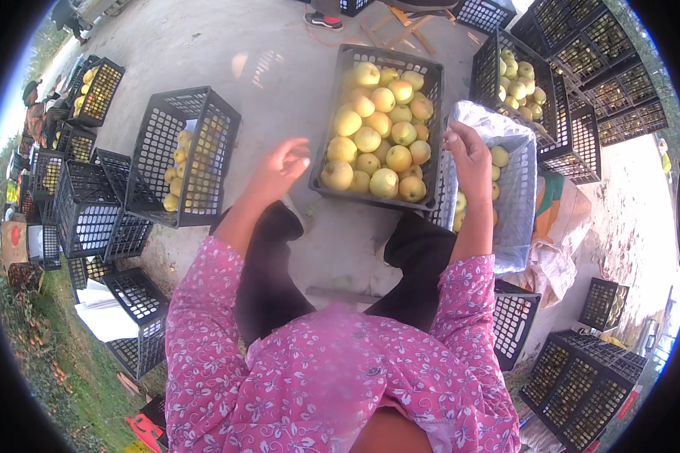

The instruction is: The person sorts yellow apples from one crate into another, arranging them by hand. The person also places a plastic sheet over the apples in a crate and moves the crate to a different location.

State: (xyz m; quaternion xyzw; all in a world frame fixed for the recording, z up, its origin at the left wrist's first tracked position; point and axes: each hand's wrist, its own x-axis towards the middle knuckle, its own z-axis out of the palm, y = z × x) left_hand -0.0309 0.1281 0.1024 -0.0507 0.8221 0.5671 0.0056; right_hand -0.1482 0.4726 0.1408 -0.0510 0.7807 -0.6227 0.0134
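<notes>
A black plastic crate of yellow-green apples, some blushed red, sits on the floor in front of my knees. My left hand hovers to the left of this crate, blurred, with fingers loosely bent and nothing visible in it. On the other side, my right hand is over the gap between that crate and a crate lined with clear plastic film. Its fingers are loosely curled and no fruit shows in them. Several apples lie inside the lined crate, partly hidden by my right forearm.
To the left stands a tilted-looking black crate partly filled with apples. Another crate of apples is at the upper right, beside tall crate stacks. A folding wooden stool and a person's shoe are ahead. White sacking lies right.
</notes>
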